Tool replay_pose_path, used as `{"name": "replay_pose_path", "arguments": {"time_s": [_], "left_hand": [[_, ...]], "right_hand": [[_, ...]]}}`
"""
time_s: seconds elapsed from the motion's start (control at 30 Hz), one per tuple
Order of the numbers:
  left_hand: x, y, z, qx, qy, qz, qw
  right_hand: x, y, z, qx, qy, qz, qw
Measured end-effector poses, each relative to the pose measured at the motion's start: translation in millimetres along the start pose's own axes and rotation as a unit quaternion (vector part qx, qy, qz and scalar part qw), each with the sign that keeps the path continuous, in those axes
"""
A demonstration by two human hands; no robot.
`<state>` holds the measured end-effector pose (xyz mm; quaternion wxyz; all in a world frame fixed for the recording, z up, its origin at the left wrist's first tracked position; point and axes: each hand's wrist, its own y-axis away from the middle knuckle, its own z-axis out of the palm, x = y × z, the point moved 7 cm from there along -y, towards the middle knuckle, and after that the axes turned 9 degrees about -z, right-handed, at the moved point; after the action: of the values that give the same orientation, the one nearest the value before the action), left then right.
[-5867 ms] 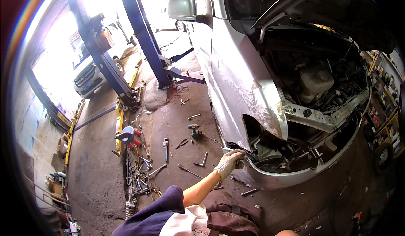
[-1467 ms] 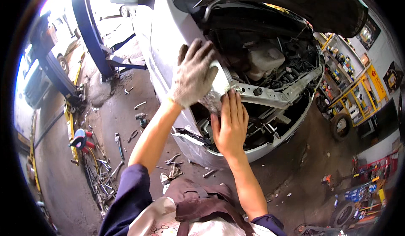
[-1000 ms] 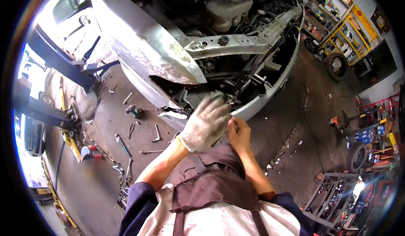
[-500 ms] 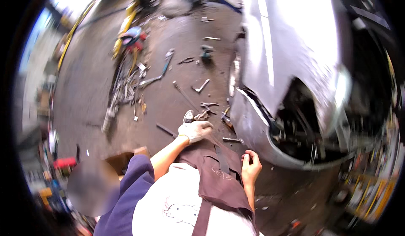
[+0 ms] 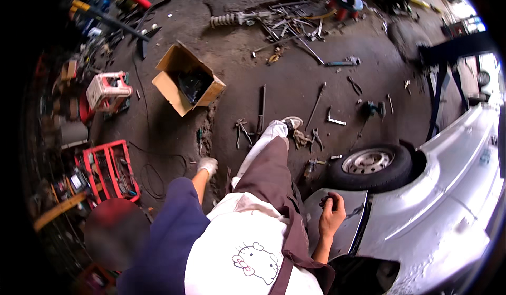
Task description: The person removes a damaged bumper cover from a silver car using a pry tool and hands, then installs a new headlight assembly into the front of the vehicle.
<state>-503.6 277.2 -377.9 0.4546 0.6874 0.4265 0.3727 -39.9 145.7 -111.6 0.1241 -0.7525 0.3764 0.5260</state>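
My left hand (image 5: 207, 165), in a pale work glove, hangs beside my left leg above the dark floor. Its fingers are too small and turned away to read, and nothing shows sticking out of it. A screwdriver with a green handle (image 5: 200, 135) lies on the floor just beyond it. My right hand (image 5: 332, 214) is bare and raised by the silver car's body panel (image 5: 348, 205), its fingers loosely bent and apart, with nothing visible in them. Past my shoe lie pliers (image 5: 316, 141), a crumpled glove (image 5: 301, 139) and a dark bar (image 5: 262, 108).
An open cardboard box (image 5: 212, 93) with black parts stands ahead left. A red tool rack (image 5: 112, 171) and a cable (image 5: 153, 182) lie at left. Loose wrenches and a coil-spring strut (image 5: 227, 20) are scattered farther off. The car's wheel (image 5: 369, 163) is at right.
My view has swung left, bringing the box and red rack into clear sight. My gloved left hand has moved off my thigh to hang out at the side. My right hand's fingers are more bent.
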Motion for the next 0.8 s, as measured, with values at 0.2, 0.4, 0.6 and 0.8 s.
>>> {"name": "replay_pose_path", "arguments": {"time_s": [0.2, 0.4, 0.6, 0.8], "left_hand": [[-33, 13, 66, 0.071, -0.182, 0.098, 0.976], [-143, 33, 12, 0.13, -0.25, 0.085, 0.956], [-152, 54, -102, 0.25, -0.088, 0.061, 0.962], [-18, 53, -120, 0.251, -0.133, 0.193, 0.939]], "right_hand": [[-32, -1, 43, -0.079, 0.061, -0.149, 0.984], [-22, 63, 76, -0.162, 0.069, -0.227, 0.958], [29, 112, 51, -0.08, 0.094, -0.155, 0.98], [102, 156, 26, -0.076, 0.175, -0.073, 0.979]]}}
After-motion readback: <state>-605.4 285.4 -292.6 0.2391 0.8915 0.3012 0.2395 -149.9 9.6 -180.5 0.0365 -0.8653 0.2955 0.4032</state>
